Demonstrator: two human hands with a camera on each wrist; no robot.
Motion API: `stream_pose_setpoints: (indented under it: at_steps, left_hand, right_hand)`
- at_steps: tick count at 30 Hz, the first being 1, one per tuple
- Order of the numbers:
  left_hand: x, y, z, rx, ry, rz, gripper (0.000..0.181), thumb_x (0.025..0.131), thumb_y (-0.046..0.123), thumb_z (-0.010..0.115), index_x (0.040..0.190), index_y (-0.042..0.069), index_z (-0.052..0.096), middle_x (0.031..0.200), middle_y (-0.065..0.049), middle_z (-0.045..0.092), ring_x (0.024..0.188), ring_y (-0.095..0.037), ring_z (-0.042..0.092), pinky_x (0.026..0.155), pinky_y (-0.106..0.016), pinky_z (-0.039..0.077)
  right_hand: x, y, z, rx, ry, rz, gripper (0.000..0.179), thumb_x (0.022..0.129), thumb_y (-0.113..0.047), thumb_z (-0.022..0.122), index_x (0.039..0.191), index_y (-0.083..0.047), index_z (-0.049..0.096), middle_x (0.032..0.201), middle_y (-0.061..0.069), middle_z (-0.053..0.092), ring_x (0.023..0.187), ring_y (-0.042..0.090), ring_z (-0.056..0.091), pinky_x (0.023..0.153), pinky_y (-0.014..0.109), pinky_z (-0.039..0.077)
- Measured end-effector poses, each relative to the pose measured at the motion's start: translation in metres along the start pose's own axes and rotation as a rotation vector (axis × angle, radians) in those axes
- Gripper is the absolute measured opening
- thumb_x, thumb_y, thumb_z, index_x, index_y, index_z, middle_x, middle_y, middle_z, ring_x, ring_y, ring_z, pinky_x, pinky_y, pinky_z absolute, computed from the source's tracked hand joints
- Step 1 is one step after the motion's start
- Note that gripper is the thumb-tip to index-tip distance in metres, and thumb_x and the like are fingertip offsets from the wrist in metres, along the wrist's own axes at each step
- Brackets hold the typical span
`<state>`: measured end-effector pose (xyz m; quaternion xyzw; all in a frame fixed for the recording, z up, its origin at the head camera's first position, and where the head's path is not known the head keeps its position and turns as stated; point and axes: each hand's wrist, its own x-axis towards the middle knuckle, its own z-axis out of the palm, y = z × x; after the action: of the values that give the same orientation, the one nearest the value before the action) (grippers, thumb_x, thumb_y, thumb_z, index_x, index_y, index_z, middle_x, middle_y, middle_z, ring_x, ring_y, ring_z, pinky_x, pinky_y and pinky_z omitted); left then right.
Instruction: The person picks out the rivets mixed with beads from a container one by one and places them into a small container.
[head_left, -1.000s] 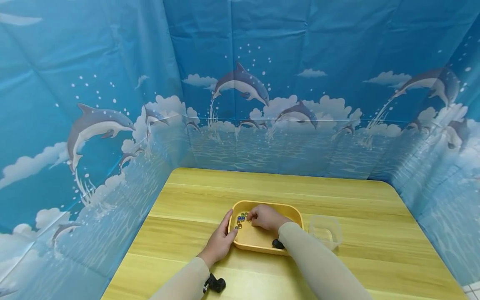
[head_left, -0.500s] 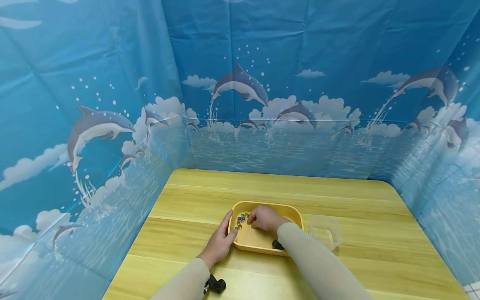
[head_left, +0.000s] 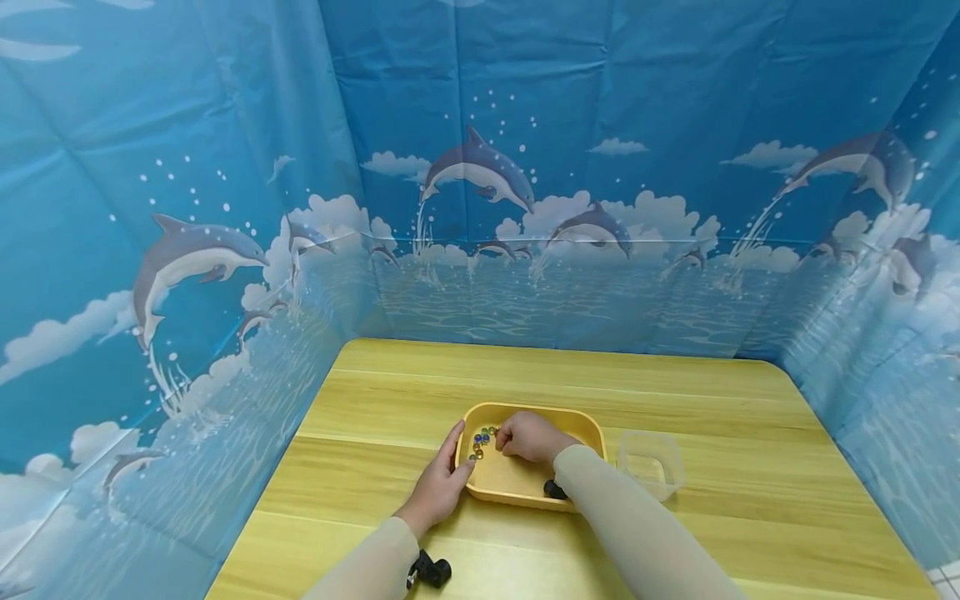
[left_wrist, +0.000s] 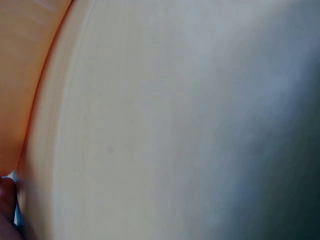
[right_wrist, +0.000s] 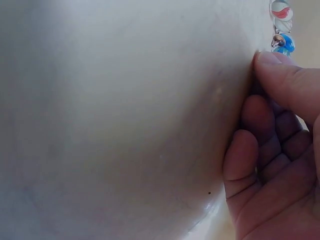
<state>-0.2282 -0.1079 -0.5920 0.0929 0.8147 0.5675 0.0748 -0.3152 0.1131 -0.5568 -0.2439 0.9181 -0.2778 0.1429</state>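
A yellow plastic tray rests on the table. My left hand grips its left end, thumb at the near corner and fingers along the outer wall. In the left wrist view only a fingertip shows, beside the orange-looking tray wall. Several glass marbles, blue, green and amber, lie in a curved row inside the left end. My right hand reaches into the tray with curled fingers, thumb and index finger pinched at the row's far end. What they pinch, seemingly a marble, is mostly hidden. Marbles show beyond the thumb.
A clear plastic container stands to the right of the tray. A black device is at my left wrist, and another black part shows under my right wrist. A dolphin-printed curtain surrounds the wooden table.
My right hand has shifted very slightly near the row's far end, its fingertips drawing a little closer together. The left hand, tray and marbles look the same.
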Motion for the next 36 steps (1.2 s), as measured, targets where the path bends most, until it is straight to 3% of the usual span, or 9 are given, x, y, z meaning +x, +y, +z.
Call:
stream_pose_setpoints:
  at_steps: [16, 36]
  left_hand:
    - [-0.0016, -0.0004, -0.0011, 0.000, 0.009, 0.011, 0.069, 0.111, 0.026, 0.053, 0.169, 0.039, 0.018, 0.174, -0.015, 0.027, 0.154, -0.034, 0.040, 0.124, -0.051, 0.039]
    - [0.0008, -0.0025, -0.0003, -0.007, 0.002, 0.022, 0.069, 0.111, 0.026, 0.053, 0.169, 0.040, 0.017, 0.174, -0.015, 0.026, 0.155, -0.034, 0.039, 0.124, -0.050, 0.039]
  right_hand:
    - [-0.0004, -0.0018, 0.0014, -0.007, -0.003, -0.028, 0.013, 0.093, -0.005, 0.077, 0.088, -0.017, 0.081, 0.091, -0.004, 0.077, 0.074, 0.010, 0.058, 0.070, 0.029, 0.054]
    - [-0.0011, -0.0031, -0.0011, -0.004, -0.014, -0.024, 0.016, 0.095, -0.007, 0.076, 0.083, -0.017, 0.077, 0.081, -0.009, 0.069, 0.070, 0.009, 0.054, 0.067, 0.025, 0.048]
